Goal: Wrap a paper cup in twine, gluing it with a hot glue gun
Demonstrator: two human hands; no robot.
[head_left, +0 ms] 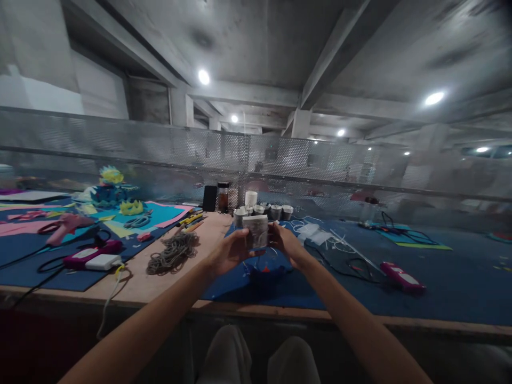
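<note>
At the centre of the frame I hold a small grey-and-white, cup-like piece (256, 234) upright above the worktop (140, 290). My left hand (230, 252) pinches its left side, thumb on the near face; the fingers of my right hand (288, 244) close on its right side. The marks on its face are too blurred to read. Below it sits a dark blue rounded object (268, 274) with a red-orange spot. Just behind, small grey-and-white cups (276, 212) stand in a row before a grey perforated metal panel (272, 160). The worktop's front edge crosses the lower frame, near my knees. A tangled grey cord bundle (174, 252) lies to the left; a magenta-and-white power strip (402, 277), well apart, to the right.
</note>
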